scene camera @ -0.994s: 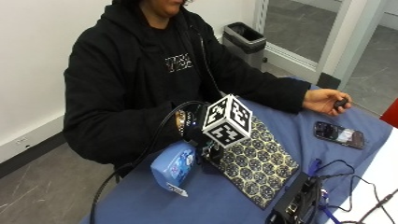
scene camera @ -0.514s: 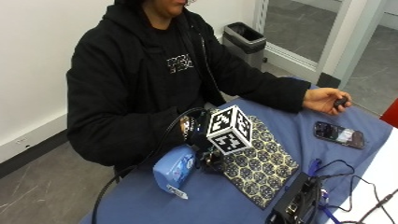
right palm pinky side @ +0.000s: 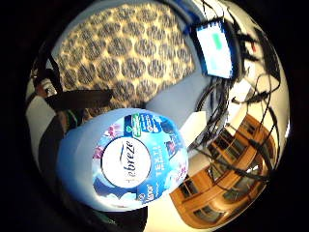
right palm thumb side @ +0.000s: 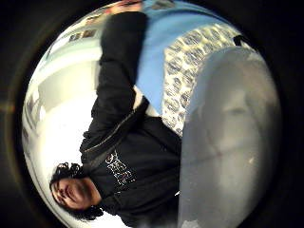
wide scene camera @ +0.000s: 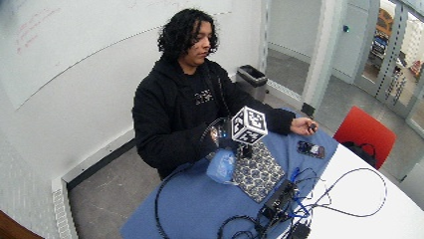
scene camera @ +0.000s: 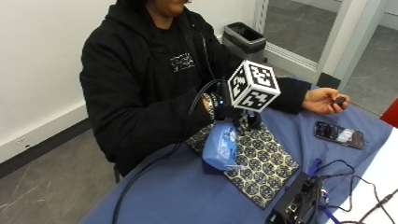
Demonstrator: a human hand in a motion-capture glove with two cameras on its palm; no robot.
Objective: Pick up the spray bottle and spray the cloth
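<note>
Gloved right hand (scene camera: pixel 231 113) grips the top of the blue spray bottle (scene camera: pixel 220 146), which hangs tilted, lifted off the blue desk (scene camera: pixel 168 196), over the patterned cloth's (scene camera: pixel 261 161) edge nearest the person. Cloth lies flat near the desk's person-side edge. Bare left hand (scene camera: pixel 323 100) rests on the desk's far end, pinching a small dark object (scene camera: pixel 339 100), with a phone (scene camera: pixel 339 135) beside it.

Gloved right hand (scene camera: pixel 231 113) raised, fingers curled; bare left hand (scene camera: pixel 324 100) resting

Bright even indoor light, palm views warped w/ dark edges
</note>
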